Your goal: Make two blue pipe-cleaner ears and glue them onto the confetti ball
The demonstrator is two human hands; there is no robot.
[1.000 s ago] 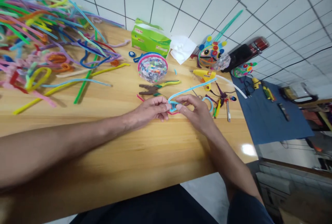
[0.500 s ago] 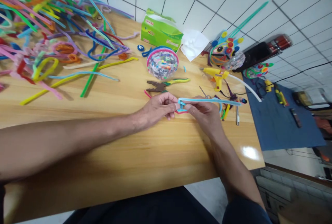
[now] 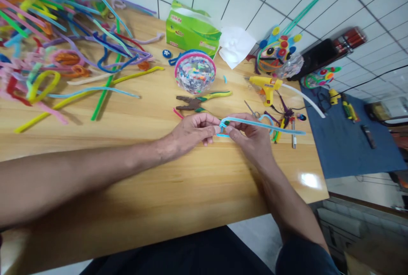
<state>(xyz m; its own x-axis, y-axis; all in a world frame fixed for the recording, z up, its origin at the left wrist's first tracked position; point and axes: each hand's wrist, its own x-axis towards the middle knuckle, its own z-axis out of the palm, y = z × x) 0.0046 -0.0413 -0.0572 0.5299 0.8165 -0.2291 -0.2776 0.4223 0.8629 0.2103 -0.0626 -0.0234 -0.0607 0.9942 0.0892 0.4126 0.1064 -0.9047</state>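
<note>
A light blue pipe cleaner (image 3: 264,124) is bent into small loops between my fingertips, and its long free end stretches right above my right hand. My left hand (image 3: 199,129) pinches the bent part from the left. Facing it, my right hand (image 3: 247,134) pinches the same piece between thumb and fingers. Pliers with green and yellow handles (image 3: 204,100) lie just beyond my left hand. Behind them stands a clear bowl with colourful specks (image 3: 195,73) and a pink and blue rim. A pink end (image 3: 177,113) shows left of my left fingers.
Many colourful pipe cleaners (image 3: 63,54) are heaped at the left. A green tissue pack (image 3: 191,30) and white tissue (image 3: 236,45) lie at the back. To the right are a yellow glue gun (image 3: 266,87), scissors (image 3: 251,110), a decorated mask-like piece (image 3: 276,54) and a blue mat (image 3: 350,139).
The long end of the light blue pipe cleaner has swung slightly, its tip now lower and farther right. The view has shifted a little. Both hands keep their pinch.
</note>
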